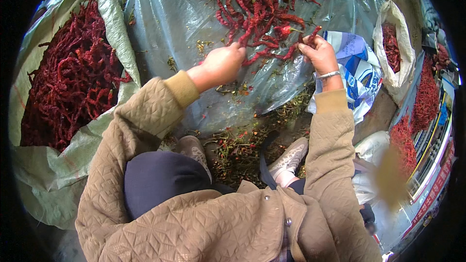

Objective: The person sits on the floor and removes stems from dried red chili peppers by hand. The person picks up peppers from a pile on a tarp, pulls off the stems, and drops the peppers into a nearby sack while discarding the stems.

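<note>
Long, wrinkled dried red chillies (pixel 255 11) lie in a loose heap on a clear plastic sheet (pixel 164 18) before me. My left hand (pixel 225 62) is at the near left edge of the heap, fingers closed, touching chillies there; whether it grips one is not clear. Between thumb and fingers of my right hand (pixel 318 52), which wears a silver bracelet (pixel 328 75), is a dried red chilli (pixel 313 34). A brighter, smoother red chilli with a pale stem (pixel 285 31) lies between the two hands.
At the left stands a large woven sack (pixel 120 40) full of dried chillies. A blue and white printed bag (pixel 358 67) lies beside my right wrist, with a white sack (pixel 389 14) of chillies beyond. Stems and scraps (pixel 240 156) litter the floor around my shoes. More red chillies (pixel 424 94) lie at the far right.
</note>
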`<state>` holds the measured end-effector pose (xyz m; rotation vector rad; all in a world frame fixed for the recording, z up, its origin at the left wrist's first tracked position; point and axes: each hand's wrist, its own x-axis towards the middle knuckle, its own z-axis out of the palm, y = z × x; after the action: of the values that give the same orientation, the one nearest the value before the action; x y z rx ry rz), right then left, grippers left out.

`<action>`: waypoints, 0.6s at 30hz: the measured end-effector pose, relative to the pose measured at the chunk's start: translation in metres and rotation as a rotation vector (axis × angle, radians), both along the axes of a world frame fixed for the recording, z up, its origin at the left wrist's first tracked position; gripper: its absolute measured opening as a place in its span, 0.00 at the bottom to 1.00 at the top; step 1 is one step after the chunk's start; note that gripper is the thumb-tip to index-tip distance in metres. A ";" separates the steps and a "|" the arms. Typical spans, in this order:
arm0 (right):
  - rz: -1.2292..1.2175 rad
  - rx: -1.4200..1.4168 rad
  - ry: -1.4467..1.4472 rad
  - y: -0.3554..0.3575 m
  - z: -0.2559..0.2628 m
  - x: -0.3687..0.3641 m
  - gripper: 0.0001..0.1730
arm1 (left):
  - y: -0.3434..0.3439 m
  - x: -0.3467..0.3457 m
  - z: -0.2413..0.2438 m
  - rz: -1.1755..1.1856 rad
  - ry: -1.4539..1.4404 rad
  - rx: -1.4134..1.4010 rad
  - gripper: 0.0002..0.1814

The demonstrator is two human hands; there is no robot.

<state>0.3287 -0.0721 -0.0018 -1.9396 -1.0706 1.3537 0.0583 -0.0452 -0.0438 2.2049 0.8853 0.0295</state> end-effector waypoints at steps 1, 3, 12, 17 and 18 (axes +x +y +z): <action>-0.029 0.003 0.127 -0.003 0.003 -0.001 0.13 | -0.006 -0.010 -0.004 0.016 0.004 -0.018 0.14; -0.082 0.008 0.385 -0.006 0.010 -0.005 0.11 | -0.014 -0.028 -0.008 0.053 0.016 -0.053 0.13; 0.518 0.127 -0.661 -0.012 0.005 -0.001 0.10 | 0.002 -0.034 0.014 0.186 -0.170 -0.070 0.12; 0.321 -0.106 -0.332 -0.019 -0.002 -0.011 0.08 | 0.003 -0.035 0.029 0.415 -0.355 -0.435 0.09; 0.161 -0.115 -0.054 -0.020 0.003 -0.017 0.08 | 0.004 -0.035 0.030 0.425 -0.373 -0.406 0.08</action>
<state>0.3115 -0.0918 0.0016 -2.0183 -1.2217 1.4860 0.0232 -0.0410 -0.0142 1.5422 1.0234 0.4132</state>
